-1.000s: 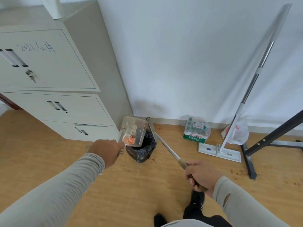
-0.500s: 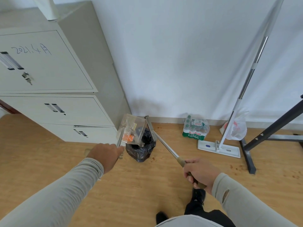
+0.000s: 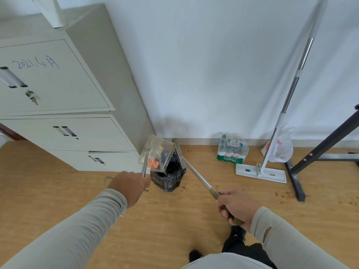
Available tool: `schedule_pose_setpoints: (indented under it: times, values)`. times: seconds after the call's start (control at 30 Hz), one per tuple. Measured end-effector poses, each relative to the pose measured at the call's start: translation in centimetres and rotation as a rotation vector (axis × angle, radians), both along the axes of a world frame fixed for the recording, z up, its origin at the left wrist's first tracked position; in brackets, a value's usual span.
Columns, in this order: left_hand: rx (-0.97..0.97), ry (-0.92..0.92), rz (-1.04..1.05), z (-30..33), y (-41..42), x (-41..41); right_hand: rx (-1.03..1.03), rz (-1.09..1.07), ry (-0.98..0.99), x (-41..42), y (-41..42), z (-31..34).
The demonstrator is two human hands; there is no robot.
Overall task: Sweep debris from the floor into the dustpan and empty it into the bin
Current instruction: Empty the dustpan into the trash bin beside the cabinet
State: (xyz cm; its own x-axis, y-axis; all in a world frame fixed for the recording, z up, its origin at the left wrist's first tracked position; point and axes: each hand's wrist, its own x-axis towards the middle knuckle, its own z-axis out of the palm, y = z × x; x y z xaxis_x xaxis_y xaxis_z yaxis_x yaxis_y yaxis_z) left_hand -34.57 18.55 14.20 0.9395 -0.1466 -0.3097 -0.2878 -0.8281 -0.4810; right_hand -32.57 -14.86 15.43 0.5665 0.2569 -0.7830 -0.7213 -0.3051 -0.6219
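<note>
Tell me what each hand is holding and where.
Left hand grips the dustpan by its handle; right hand grips the broom near its handle's end.

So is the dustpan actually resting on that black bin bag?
Cannot tell. In the head view the tilted dustpan overlaps the bin bag rim, held by the left hand; no gap or contact shows plainly.

A gray cabinet [image 3: 64, 117] stands by the white wall. A pack of bottles [image 3: 232, 151] sits on the floor. Beside it a mop [image 3: 261, 174] leans up, a plastic bag [image 3: 281, 151] behind it. A black stand [image 3: 303, 166] is at the right.
</note>
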Motion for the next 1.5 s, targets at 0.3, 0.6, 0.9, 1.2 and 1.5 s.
schedule_pose_setpoints:
  times: [0.3,0.6,0.9,1.2,1.5]
  values:
    - [0.062,0.044,-0.078,1.1,-1.9,0.5,0.018,-0.017,-0.007,-0.8,-1.1,-0.6]
    - [0.089,0.061,-0.118,1.7,-3.2,1.3,0.039,-0.044,0.020,-1.3,-1.5,-1.2]
    - [0.074,0.071,-0.127,1.8,-4.1,1.7,0.058,-0.068,0.049,-0.9,-1.4,-1.1]
    - [0.068,0.103,-0.134,2.4,-3.9,2.4,0.071,-0.087,0.062,-0.5,-1.1,-1.5]
    - [0.037,0.135,-0.092,0.5,-4.7,0.7,0.055,-0.098,0.070,0.0,0.1,-1.4]
